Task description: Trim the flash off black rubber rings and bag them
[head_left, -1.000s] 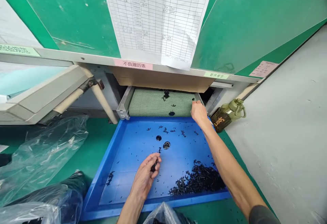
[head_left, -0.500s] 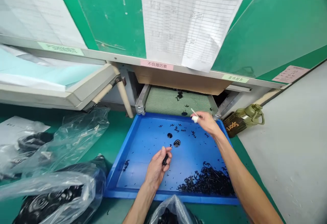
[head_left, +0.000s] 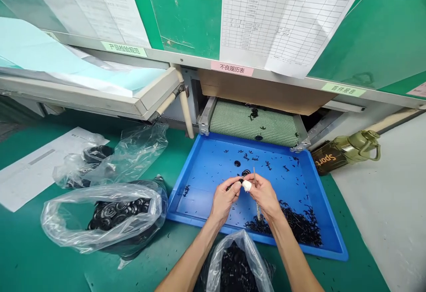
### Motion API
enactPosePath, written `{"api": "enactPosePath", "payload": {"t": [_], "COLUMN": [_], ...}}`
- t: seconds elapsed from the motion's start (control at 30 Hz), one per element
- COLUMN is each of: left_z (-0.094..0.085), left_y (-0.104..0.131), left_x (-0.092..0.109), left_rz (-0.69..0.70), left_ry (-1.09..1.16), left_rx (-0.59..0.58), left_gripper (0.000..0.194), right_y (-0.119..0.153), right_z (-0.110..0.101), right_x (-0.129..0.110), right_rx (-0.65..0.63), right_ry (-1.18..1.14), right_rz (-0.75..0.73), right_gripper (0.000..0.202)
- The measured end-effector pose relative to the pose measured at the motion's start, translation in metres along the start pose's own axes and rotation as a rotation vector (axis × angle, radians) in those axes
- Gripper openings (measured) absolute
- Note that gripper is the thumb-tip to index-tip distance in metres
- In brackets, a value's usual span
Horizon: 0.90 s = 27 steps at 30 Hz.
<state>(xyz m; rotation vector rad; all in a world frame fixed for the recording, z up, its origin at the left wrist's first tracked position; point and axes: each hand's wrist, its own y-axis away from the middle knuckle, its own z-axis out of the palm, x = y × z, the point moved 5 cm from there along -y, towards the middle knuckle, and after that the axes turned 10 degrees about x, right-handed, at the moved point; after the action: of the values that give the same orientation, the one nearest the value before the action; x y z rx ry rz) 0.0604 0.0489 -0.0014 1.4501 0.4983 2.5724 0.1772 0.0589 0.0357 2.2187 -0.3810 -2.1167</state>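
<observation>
My left hand point(head_left: 225, 198) and my right hand point(head_left: 265, 194) meet over the blue tray point(head_left: 186, 215), fingertips almost touching. Pinched in my left fingers is a small black part point(head_left: 241, 180), mostly covered by the fingers. A thin pale stick point(head_left: 258, 210) stands roughly upright in my closed right hand. A white wrapping point(head_left: 246, 185) covers a fingertip of that hand. Just beyond the fingers, a black ring point(head_left: 246, 173) and a smaller black disc point(head_left: 237, 163) lie in the tray. A heap of small black pieces point(head_left: 301, 227) fills its near right corner.
A green ribbed conveyor belt point(head_left: 229, 121) ends at the tray's far edge. Open plastic bags hold black rings point(head_left: 111, 212) at left and small black pieces point(head_left: 237, 267) in front. A bottle point(head_left: 346, 150) lies at right. A paper holder point(head_left: 146, 101) juts out at left.
My right hand has come from near the belt down to my left hand, carrying the stick, which now points downward. My left hand has lifted toward it. The view has shifted left.
</observation>
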Motion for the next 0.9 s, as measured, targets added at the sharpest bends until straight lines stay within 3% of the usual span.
{"api": "enactPosePath", "payload": {"t": [0.1, 0.27, 0.37, 0.57, 0.9], "left_z": [-0.001, -0.001, -0.001, 0.001, 0.002], "left_y": [-0.003, -0.005, -0.005, -0.004, -0.004], "left_x": [0.001, 0.004, 0.004, 0.003, 0.003], "left_rz": [-0.039, -0.097, -0.101, -0.122, -0.102], "left_ry": [0.071, 0.168, 0.165, 0.155, 0.155], "left_rx": [0.019, 0.031, 0.025, -0.007, -0.03], "left_gripper": [0.036, 0.041, 0.047, 0.034, 0.034], "right_y": [0.003, 0.011, 0.017, 0.027, 0.036], "right_z": [-0.002, -0.01, -0.01, -0.009, -0.004], "right_x": [-0.008, -0.012, -0.004, 0.0, -0.005], "right_rx": [-0.012, 0.046, 0.016, -0.01, 0.132], "right_ry": [0.199, 0.567, 0.667, 0.822, 1.002], "right_rz": [-0.154, -0.426, -0.423, -0.54, -0.584], "right_gripper": [0.026, 0.042, 0.047, 0.049, 0.038]}}
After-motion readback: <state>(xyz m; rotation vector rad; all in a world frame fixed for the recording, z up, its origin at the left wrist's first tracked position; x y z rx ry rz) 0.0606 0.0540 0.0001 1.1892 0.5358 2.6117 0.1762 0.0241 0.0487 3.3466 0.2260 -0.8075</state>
